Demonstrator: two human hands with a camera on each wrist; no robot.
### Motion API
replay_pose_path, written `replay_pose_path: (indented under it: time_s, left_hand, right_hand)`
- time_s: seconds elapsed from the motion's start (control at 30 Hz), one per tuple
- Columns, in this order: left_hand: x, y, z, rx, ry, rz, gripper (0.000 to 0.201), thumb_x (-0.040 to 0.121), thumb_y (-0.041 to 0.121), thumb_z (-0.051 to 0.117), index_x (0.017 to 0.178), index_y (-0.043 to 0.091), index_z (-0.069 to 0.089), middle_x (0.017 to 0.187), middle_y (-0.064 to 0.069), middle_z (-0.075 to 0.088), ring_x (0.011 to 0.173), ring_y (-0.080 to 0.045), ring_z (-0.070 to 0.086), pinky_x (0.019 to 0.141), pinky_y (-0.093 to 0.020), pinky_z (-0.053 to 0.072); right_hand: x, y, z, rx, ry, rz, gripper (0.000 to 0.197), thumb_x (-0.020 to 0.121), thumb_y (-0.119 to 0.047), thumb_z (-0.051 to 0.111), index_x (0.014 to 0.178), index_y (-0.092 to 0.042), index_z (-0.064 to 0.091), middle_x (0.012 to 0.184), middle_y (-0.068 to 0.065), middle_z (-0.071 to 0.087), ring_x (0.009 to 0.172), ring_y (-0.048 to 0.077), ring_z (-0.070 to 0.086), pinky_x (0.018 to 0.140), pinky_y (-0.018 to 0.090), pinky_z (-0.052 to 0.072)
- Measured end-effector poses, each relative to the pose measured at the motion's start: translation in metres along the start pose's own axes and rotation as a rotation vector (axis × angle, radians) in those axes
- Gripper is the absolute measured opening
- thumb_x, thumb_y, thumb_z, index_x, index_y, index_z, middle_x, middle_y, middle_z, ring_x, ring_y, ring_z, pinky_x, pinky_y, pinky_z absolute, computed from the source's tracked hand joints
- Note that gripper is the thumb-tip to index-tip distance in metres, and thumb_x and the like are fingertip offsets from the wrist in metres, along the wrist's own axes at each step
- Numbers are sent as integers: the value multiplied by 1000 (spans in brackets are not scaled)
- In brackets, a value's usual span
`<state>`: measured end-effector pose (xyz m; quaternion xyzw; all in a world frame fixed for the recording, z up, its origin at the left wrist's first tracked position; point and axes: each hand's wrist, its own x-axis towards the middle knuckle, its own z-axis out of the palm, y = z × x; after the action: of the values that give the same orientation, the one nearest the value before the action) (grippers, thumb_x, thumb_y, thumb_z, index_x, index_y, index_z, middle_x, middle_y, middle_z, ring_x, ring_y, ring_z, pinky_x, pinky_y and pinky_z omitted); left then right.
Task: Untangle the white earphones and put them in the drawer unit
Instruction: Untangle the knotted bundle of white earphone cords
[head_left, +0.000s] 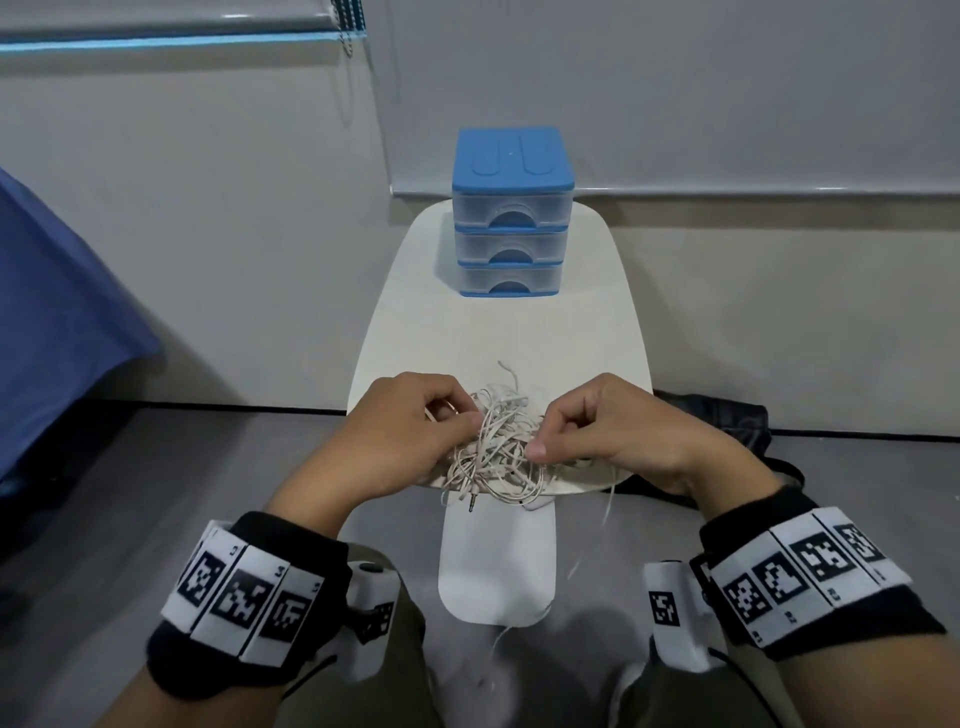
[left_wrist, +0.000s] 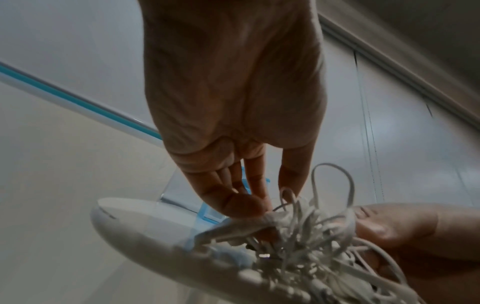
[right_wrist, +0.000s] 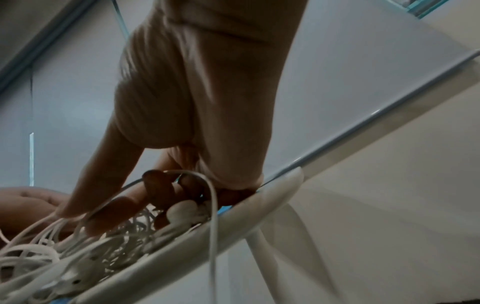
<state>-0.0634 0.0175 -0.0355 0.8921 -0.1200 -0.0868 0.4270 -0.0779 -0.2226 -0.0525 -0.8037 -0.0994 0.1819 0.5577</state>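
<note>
A person sits at a small white side table (head_left: 498, 332), seen from above. Both hands work a tangled clump of white earphones (head_left: 493, 447) lying at the table's near edge. The left hand (head_left: 400, 441) pinches cord strands on the clump's left side, fingers curled in. The right hand (head_left: 613, 431) pinches strands on the right side between thumb and forefinger, the other fingers curled over an earbud (right_wrist: 182, 209).

The cord looks thin, light and limp, so it should yield to gentle pulling but cinch tight if tugged hard. A sensible hold is probably a free end: the metal jack plug (head_left: 471, 503) dangles just over the near rim, and one loose strand (head_left: 609, 499) hangs off the right side.

A blue drawer unit (head_left: 511, 213) with three translucent drawers, all closed, stands at the table's far end, well apart from the clump. Bare tabletop lies between them, giving room to spread the cord. The near rim is close, so strands could slip off toward the lap.
</note>
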Motion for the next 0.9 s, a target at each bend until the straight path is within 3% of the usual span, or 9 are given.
replay_pose_path:
  time_s: [0.13,0.17,0.27,0.4,0.53,0.63,0.7,0.83,0.9]
  left_hand:
    - [1,-1,1,64,-6,34,15,91,15,73,86,28,78,77,2,71,57,-12,63,65,-38,61]
    - [1,-2,0,73,-10,41,17,90,14,72,86,29,78,76,3,71,57,-12,63,65,-36,60]
    - [2,-2,1,92,-20,44,20,89,12,72,85,30,78,75,4,71,55,-8,61,65,-27,55]
    - [0,3,3,88,-28,35,13,88,13,74,87,25,79,75,2,72,52,-7,61,66,-29,60]
    - [-1,5,5,106,-32,41,8,89,13,75,87,20,78,76,-3,73,50,-10,64,52,-15,49]
    - [2,5,4,128,-7,57,10,89,13,76,86,22,78,72,1,72,50,-9,63,52,-15,47]
    - [6,5,2,195,36,84,13,89,14,75,86,26,78,68,7,70,51,-5,60,55,-19,49]
    - [13,15,-6,403,85,150,12,88,16,71,80,24,75,68,9,70,63,-5,64,69,-32,56]
    - [16,22,-10,490,99,186,11,90,19,69,81,25,73,74,10,71,72,-6,63,73,-34,54]
  right_hand:
    - [-2,-6,-1,-55,-87,24,9,82,-10,84,87,-3,81,72,10,72,65,7,57,65,16,42]
    - [-2,-6,0,-71,-96,28,6,82,-9,83,86,-5,81,69,6,70,64,7,54,64,16,41]
    - [0,-5,1,-118,-88,31,4,82,-8,82,84,-11,82,70,10,65,67,16,49,64,23,37]
    - [4,-5,6,-97,-7,36,5,81,0,78,83,-4,81,69,2,73,61,3,57,60,12,42]
    - [9,-4,11,-62,72,57,9,79,-6,84,81,0,78,64,0,70,57,3,57,59,14,43]
    - [14,-2,12,-62,106,74,18,78,-17,88,77,-3,77,71,6,70,67,12,56,68,27,43]
    - [16,-1,13,-48,123,81,21,79,-20,88,76,-3,76,68,5,66,68,15,52,69,31,41]
    - [18,-4,15,-56,175,75,31,82,-22,86,75,4,71,56,-3,56,54,9,43,54,21,36]
    - [17,-9,13,-56,184,82,31,83,-26,86,69,-4,69,54,-1,54,51,9,42,50,21,35]
